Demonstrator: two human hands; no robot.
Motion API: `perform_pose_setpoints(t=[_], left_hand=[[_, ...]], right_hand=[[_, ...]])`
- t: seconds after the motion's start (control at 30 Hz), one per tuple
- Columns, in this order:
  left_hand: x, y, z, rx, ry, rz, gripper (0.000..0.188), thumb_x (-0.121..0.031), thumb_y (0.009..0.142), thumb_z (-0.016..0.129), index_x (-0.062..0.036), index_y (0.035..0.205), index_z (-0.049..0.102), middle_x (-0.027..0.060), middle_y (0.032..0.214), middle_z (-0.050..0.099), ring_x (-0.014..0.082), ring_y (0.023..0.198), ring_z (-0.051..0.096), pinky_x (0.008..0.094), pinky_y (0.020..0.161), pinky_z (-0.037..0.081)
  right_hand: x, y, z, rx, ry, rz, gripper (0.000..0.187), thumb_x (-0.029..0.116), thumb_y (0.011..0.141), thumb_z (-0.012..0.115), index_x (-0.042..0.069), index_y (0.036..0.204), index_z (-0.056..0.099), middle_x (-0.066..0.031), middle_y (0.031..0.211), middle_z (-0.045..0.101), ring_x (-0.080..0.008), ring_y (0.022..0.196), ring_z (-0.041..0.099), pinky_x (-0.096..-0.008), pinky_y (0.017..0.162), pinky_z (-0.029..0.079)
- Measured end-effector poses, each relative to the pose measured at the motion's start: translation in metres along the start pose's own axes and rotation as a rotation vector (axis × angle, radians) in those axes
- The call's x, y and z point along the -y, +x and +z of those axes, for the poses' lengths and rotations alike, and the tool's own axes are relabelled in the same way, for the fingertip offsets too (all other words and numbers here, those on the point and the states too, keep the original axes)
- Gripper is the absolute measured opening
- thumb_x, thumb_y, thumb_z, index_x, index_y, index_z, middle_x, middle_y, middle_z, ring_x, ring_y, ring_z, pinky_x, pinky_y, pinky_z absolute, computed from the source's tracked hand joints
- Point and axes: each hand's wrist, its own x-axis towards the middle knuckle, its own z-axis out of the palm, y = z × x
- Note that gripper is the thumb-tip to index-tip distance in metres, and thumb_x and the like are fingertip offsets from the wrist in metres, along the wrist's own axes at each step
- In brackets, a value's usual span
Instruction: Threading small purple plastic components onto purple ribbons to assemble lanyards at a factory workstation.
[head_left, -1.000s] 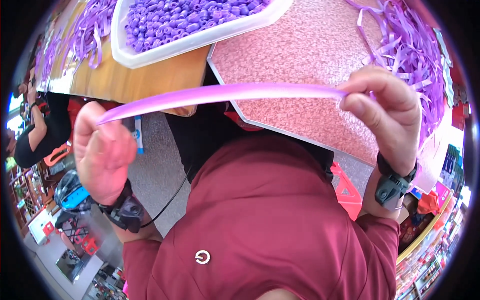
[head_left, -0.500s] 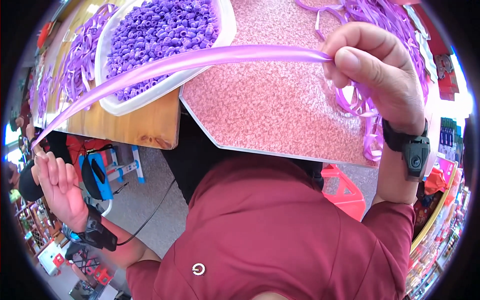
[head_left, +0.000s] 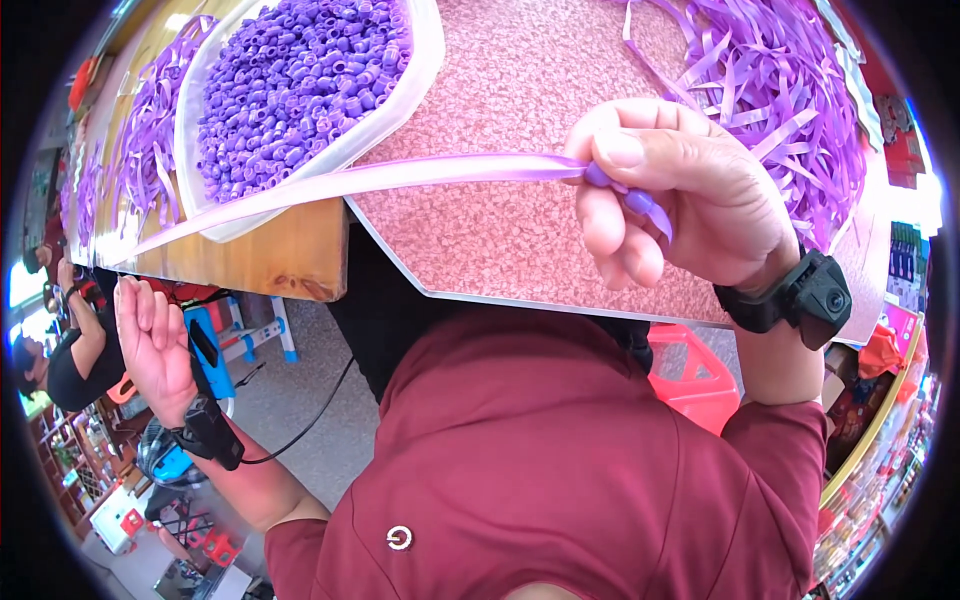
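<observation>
A shiny lilac ribbon (head_left: 400, 175) stretches across the front of the table between my two hands. My right hand (head_left: 690, 185) is closed on its right end, thumb against forefinger. Beside the thumb, small purple beads (head_left: 640, 203) show on the ribbon, with a short tail hanging past them. At the far left, beyond the table edge, my left hand (head_left: 158, 350) is raised with curled fingers at the ribbon's other end; the exact pinch is too small to make out. A white plastic tub (head_left: 428, 45) full of purple beads (head_left: 300, 90) stands behind the ribbon.
A heap of cut lilac ribbons (head_left: 780, 110) lies at the right, and more ribbons (head_left: 160, 110) lie left of the tub. The pink-topped table (head_left: 480, 240) meets a wooden one (head_left: 290, 250). A red stool (head_left: 690, 375) stands below; another person (head_left: 85, 340) is at far left.
My right hand has moved left and turned, bringing the beads and ribbon tail into view. My left hand has shifted right. The ribbon now hangs lower, and the ribbon heap shows more.
</observation>
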Motion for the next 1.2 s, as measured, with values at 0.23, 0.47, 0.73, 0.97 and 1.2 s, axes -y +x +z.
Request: perform_pose_setpoints(t=[0.23,0.47,0.73,0.97,1.2], left_hand=[[0.004,0.003,-0.004,-0.023,-0.007,-0.022,0.015,-0.016,0.095,0.039,-0.0051,0.087,0.045,-0.0029,0.06,0.031,0.0045,0.042,0.024,0.0201,0.038,0.021],[0.006,0.005,-0.002,-0.042,0.003,-0.041,0.016,-0.017,0.095,0.039,-0.0041,0.09,0.047,-0.0027,0.06,0.032,0.0047,0.042,0.025,0.0204,0.039,0.022],[0.013,0.006,0.012,-0.153,0.03,-0.05,0.017,-0.017,0.095,0.04,-0.0054,0.084,0.045,-0.0031,0.058,0.031,0.0048,0.042,0.023,0.0203,0.038,0.022],[0.017,0.006,0.005,-0.147,0.049,-0.04,0.015,-0.015,0.094,0.042,-0.0044,0.086,0.046,-0.003,0.058,0.033,0.0043,0.043,0.026,0.0198,0.037,0.022],[0.014,-0.003,-0.004,-0.117,0.258,0.014,0.012,-0.014,0.093,0.044,-0.0058,0.085,0.047,-0.0048,0.056,0.032,0.0024,0.042,0.024,0.0182,0.037,0.019]], right_hand=[[-0.008,0.001,-0.004,0.014,0.101,0.024,0.02,0.013,0.09,0.043,-0.002,0.097,0.053,-0.0145,0.069,0.062,-0.0143,0.043,0.057,-0.0255,0.047,0.052],[-0.008,0.002,-0.004,-0.004,0.123,0.044,0.02,0.014,0.09,0.043,-0.003,0.097,0.052,-0.0136,0.067,0.061,-0.0145,0.04,0.055,-0.0261,0.044,0.052],[-0.008,0.0,-0.003,0.013,0.232,0.071,0.018,0.014,0.089,0.044,-0.002,0.097,0.048,-0.0149,0.067,0.061,-0.0146,0.038,0.053,-0.0269,0.042,0.051],[-0.012,0.002,-0.004,0.014,0.133,0.027,0.017,0.014,0.089,0.045,-0.001,0.094,0.05,-0.0135,0.067,0.06,-0.0106,0.035,0.046,-0.0234,0.038,0.045],[-0.011,-0.001,-0.008,-0.021,0.029,0.048,0.013,0.017,0.089,0.047,0.005,0.092,0.053,-0.0053,0.058,0.055,-0.0014,0.034,0.023,-0.0183,0.033,0.016]])
